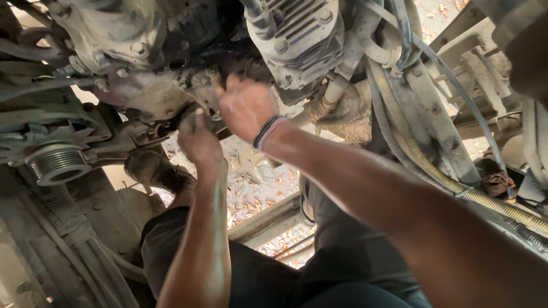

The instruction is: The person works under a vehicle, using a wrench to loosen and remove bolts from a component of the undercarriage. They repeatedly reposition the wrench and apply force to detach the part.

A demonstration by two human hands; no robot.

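Nearest the camera, the person's right forearm [411, 211] crosses the view from the lower right, a dark band [267, 132] at its wrist, and ends in the right hand [245, 105], which is curled tight at a greasy bracket [197, 91] on the underside of the engine [142, 51]. The left hand [198, 140] sits just below and to the left, its fingers closed up against the same dirty spot; whether either hand grips a tool or a bolt cannot be told, because the knuckles cover whatever is there. The work spot lies in the upper middle, between a ribbed pulley [57, 162] at the left and a finned metal housing [299, 34] at the right. Judging from the oily grime, a grip could slip and knuckles could strike the cast edges close by. A ribbed hose [434, 171] and thin cables [456, 85] hang near the right arm and could snag on it. Loose grit might drop toward the face. The fastening itself, the fingertips and the dark recess above them are hidden, and the left edge is blurred.
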